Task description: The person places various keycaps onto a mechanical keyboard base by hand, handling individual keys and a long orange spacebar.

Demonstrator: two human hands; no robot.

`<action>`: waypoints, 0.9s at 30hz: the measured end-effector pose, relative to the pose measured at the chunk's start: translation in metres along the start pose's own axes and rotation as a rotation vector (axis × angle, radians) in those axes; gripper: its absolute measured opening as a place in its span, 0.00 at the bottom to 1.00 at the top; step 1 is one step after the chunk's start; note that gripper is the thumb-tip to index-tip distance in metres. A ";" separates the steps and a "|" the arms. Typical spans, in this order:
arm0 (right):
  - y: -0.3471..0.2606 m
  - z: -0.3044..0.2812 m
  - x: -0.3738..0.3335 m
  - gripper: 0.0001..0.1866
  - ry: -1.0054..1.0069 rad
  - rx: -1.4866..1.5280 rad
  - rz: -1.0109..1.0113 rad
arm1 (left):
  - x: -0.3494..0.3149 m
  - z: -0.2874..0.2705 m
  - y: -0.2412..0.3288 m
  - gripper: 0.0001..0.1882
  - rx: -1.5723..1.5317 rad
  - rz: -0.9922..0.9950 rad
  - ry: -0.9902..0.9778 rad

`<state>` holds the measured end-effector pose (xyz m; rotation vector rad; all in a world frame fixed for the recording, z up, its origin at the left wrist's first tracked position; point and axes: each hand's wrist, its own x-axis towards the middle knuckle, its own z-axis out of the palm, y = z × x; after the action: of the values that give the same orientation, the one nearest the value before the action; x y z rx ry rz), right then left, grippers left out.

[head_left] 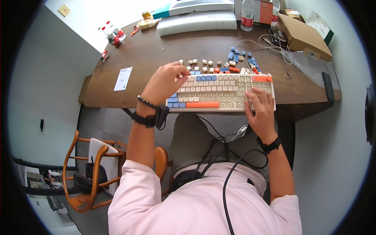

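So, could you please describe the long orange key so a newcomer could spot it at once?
On the brown desk lies a cream keyboard between the left hand and right hand. In its nearest row sits the orange bar key, far longer than the small blue keys beside it.

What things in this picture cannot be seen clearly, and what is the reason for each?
- Head view: the left hand covers the left end of the keyboard; whether its fingertips pinch a keycap cannot be told.
- The right hand hides the keys at the keyboard's lower right.
- The loose keycaps behind the keyboard are too small to read their shapes.
- The water bottle is cut off by the top edge.
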<state>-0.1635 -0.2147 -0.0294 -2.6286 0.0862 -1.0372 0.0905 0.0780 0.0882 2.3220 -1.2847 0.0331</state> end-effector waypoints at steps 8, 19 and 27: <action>-0.003 -0.001 -0.001 0.18 -0.016 0.046 0.029 | 0.055 0.020 -0.063 0.09 0.181 -0.031 -0.068; -0.005 -0.005 0.002 0.18 -0.019 0.030 0.021 | 0.046 0.038 -0.102 0.09 0.077 -0.187 0.153; -0.005 -0.004 0.002 0.19 -0.029 0.022 0.020 | 0.048 0.040 -0.109 0.09 0.140 -0.265 0.128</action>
<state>-0.1653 -0.2118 -0.0236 -2.6168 0.0939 -0.9877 0.1967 0.0719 0.0214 2.5455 -0.9323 0.1859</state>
